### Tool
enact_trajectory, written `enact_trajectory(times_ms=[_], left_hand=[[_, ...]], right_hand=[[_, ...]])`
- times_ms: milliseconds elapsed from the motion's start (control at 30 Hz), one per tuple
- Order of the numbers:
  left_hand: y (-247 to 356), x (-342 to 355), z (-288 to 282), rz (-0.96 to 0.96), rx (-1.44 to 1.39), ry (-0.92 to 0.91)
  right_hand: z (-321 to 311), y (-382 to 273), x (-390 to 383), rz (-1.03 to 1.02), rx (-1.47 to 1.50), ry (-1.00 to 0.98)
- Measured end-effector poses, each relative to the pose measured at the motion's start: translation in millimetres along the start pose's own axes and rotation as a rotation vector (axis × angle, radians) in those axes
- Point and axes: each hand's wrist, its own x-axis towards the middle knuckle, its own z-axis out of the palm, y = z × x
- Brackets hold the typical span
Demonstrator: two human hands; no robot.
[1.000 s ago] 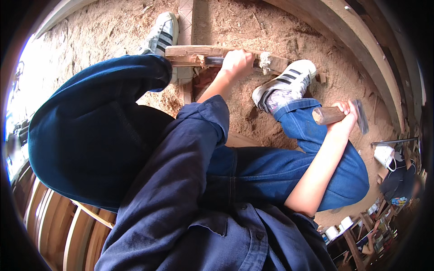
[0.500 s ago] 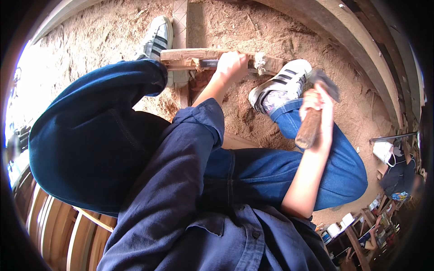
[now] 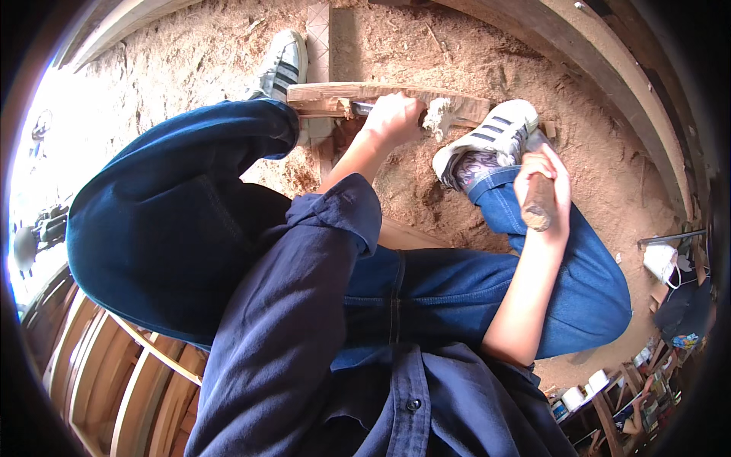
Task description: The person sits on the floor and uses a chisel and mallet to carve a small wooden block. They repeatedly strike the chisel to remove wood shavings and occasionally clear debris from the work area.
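My left hand (image 3: 394, 120) is closed around a chisel (image 3: 361, 109), laid along a wooden piece (image 3: 316, 92). The chisel's dark metal part shows left of the fist, by curled shavings. Right of the fist, a pale, frayed end (image 3: 437, 119) sticks out; it looks like the battered top of the handle. In my right hand (image 3: 557, 183) is a hammer (image 3: 539, 204), gripped by its thick wooden handle, whose butt points toward me. The hammer's head lies mostly hidden beyond the fingers, near my right shoe, apart from the chisel.
My left shoe (image 3: 285, 65) and right shoe (image 3: 499, 131) stand close to either end of the wooden piece. Under it runs a plank (image 3: 318, 38) on the dusty, shaving-strewn ground. Curved timbers (image 3: 617, 68) edge the far right; more lie lower left. A white cup-like container (image 3: 659, 260) stands at right.
The hammer has tipped, its head swinging down and away while the butt points more toward me. My left hand stays closed on the chisel. The whole view has shifted slightly.
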Motion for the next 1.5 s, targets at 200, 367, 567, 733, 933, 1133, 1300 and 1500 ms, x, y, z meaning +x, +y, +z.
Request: enact_trajectory(times_ms=[200,367,567,733,933,1133,1300,1500], left_hand=[[-10.8,-30.2,11.2,0.291,0.052,0.136],[-0.7,-30.2,11.5,0.233,0.078,-0.17],[4.3,-29.0,21.5,0.209,0.268,-0.091],[3.5,-13.3,43.5,0.14,0.155,-0.108],[69.8,18.3,47.8,0.099,-0.076,0.044],[25.8,9.4,64.9,0.123,0.152,-0.022],[7.2,2.0,60.4,0.129,0.108,-0.063],[2.9,-4.0,62.3,0.182,0.114,0.025]], right_hand=[[3.2,42.5,8.9,0.056,-0.267,0.067],[1.8,34.5,1.6,0.086,-0.123,-0.036],[-5.9,-0.1,11.9,-0.02,-0.153,-0.004],[-4.8,-5.0,11.9,0.028,0.002,0.071],[-0.5,4.1,10.1,0.133,0.109,0.101],[-3.3,4.9,11.9,0.133,0.103,0.114],[-7.7,2.2,10.6,0.097,0.048,0.101],[-19.7,17.4,15.3,0.018,-0.287,0.2]])
